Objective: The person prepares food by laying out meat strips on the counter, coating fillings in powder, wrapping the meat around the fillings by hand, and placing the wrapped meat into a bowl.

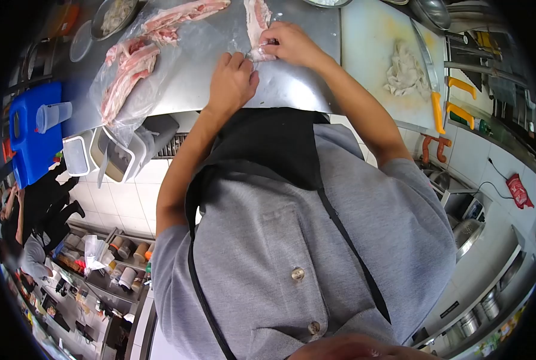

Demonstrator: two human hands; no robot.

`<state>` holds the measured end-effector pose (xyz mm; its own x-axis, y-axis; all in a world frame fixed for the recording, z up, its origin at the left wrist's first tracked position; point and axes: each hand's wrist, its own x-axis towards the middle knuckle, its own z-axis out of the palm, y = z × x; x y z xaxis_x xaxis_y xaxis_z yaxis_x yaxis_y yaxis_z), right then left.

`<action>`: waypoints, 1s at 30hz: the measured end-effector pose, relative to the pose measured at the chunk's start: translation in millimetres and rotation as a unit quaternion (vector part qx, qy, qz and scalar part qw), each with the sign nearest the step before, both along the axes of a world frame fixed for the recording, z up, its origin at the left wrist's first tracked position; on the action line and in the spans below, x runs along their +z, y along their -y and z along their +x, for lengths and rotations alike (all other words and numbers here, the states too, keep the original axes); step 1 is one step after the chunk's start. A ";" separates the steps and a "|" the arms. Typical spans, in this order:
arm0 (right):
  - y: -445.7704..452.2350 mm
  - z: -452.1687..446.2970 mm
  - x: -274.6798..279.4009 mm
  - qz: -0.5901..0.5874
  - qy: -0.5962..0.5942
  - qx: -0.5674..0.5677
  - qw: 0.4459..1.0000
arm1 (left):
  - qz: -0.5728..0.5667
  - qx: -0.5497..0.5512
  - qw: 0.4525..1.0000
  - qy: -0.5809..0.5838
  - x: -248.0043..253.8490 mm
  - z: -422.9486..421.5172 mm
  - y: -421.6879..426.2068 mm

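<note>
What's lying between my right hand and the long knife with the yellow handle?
A crumpled whitish bundle, perhaps cloth, on the pale board; nearer your right hand, bare steel table. The head view shows this.

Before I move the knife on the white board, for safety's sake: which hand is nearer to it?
Right. The right hand, at the meat strip, is left of the knife; the left hand is farther left.

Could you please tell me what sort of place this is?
Likely a commercial kitchen: raw streaky meat strips on a shiny steel worktable, and a yellow-handled long steel knife on a white cutting board.
</note>
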<state>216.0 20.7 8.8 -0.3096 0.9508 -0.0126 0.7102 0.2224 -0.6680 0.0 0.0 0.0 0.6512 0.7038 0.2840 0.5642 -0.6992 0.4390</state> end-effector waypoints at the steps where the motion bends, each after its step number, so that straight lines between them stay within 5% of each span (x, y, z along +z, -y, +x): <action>1: 2.1 -1.7 -2.2 0.050 0.023 0.008 0.998 | 0.033 0.002 0.999 -0.008 -3.0 1.1 2.0; 8: 16.0 -7.9 -2.4 0.190 0.009 -0.009 0.982 | 0.057 -0.028 0.998 -0.008 0.8 6.5 2.4; 18: 19.6 -0.6 -4.7 0.149 -0.020 0.034 0.988 | -0.002 -0.083 0.991 0.100 11.2 19.3 -51.5; 21: 15.7 -1.3 -14.6 0.148 -0.038 -0.002 0.988 | -0.076 -0.123 0.986 0.087 5.0 18.3 -67.7; 23: 11.8 -1.1 -19.8 0.096 -0.073 -0.016 0.993 | -0.278 -0.062 0.957 0.054 10.7 18.5 -72.9; 27: 8.9 -3.8 -16.5 0.058 -0.079 -0.051 0.994 | -0.259 -0.038 0.961 0.085 2.7 14.3 -71.2; 29: 8.2 -6.1 -18.9 0.100 -0.053 -0.047 0.992 | -0.078 0.020 0.987 0.141 10.0 11.6 -53.0; 30: 7.4 -6.3 -20.9 0.100 -0.053 -0.050 0.992 | -0.078 0.017 0.987 0.140 12.5 10.0 -47.2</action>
<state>209.8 13.3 -12.1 -0.2026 0.9573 0.2064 0.6641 0.2892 -0.6894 10.0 47.2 12.5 0.5371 0.7738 0.3359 0.4275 -0.5929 0.6824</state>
